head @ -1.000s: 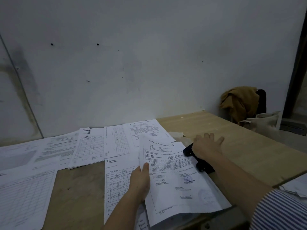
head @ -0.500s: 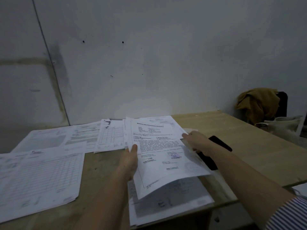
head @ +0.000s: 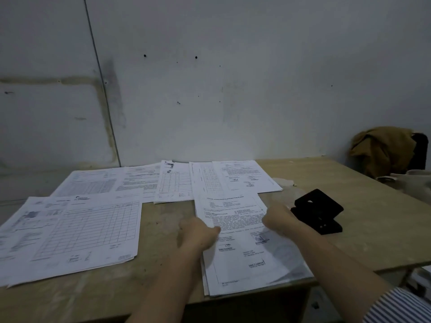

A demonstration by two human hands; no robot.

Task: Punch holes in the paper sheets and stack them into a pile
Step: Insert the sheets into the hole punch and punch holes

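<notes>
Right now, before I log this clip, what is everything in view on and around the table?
Light brown wooden table: one, across the foreground.
Pile of white printed paper sheets: one, white, near edge, centre.
Black hole punch: one, black, right of that pile.
Loose printed sheets: several, white, overlapping along the wall.
Stack of gridded forms: one, white, near left.
Mustard-brown cloth: one, draped on a dark chair, far right.
Cream fabric bag: one, below the cloth.
Left hand: thumb over the top sheet, left edge.
Right hand: at that sheet's right edge, fingers hidden; striped sleeve.
</notes>
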